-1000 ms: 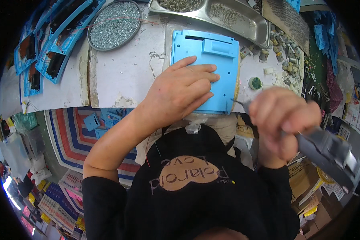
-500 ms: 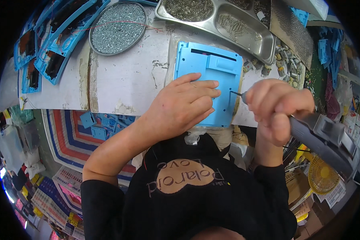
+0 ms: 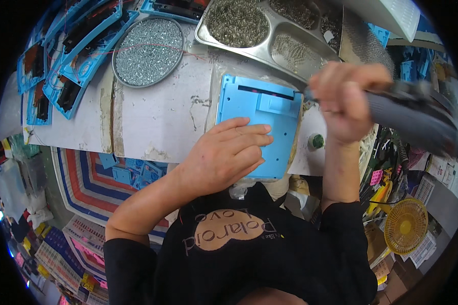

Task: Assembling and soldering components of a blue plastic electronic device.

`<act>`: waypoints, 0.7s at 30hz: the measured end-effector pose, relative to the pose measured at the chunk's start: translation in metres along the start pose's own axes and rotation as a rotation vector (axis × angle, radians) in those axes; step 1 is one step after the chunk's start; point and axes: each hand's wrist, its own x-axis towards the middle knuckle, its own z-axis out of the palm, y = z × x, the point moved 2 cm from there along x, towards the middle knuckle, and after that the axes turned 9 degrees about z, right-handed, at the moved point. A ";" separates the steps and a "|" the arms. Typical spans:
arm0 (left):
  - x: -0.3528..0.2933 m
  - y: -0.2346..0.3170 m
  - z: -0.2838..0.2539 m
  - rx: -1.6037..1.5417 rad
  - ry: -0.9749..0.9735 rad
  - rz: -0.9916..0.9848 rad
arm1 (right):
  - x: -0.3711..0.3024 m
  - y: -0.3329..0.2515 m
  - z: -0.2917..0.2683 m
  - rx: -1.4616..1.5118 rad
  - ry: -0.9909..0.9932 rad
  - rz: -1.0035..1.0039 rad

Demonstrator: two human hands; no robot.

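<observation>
A flat blue plastic casing (image 3: pixel 282 122) with a long dark slot and small screw holes lies on the table in front of me. My left hand (image 3: pixel 226 155) rests on its lower left part, fingers stretched out and slightly apart. In my right hand (image 3: pixel 343 99) is a dark grey electric screwdriver (image 3: pixel 412 117), smeared by motion, with my fingers wrapped round its front end. Its tip is blurred near the casing's upper right corner; whether it touches there I cannot tell.
A round grey tray (image 3: pixel 147 51) of small silver screws stands at the back left, beside several wired blue casings (image 3: pixel 76 76). Behind my casing is a steel compartment tray (image 3: pixel 239 53) of small metal parts. A small green-topped item (image 3: pixel 316 141) sits right of the casing.
My right hand has swung the screwdriver away from a hole at the casing's right side, up toward its upper right corner. My left hand stays on the casing. The view has shifted slightly.
</observation>
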 end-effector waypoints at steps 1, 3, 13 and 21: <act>0.001 -0.002 0.000 -0.001 0.005 0.003 | 0.002 0.007 0.001 -0.071 -0.015 0.044; 0.003 -0.005 -0.002 -0.004 0.010 0.015 | 0.004 0.009 -0.001 -0.116 -0.031 0.027; -0.003 -0.002 0.002 -0.011 0.050 0.007 | 0.009 0.015 -0.005 0.006 -0.107 0.074; -0.005 -0.001 0.005 -0.014 0.070 0.031 | 0.021 0.015 -0.015 0.082 -0.266 0.069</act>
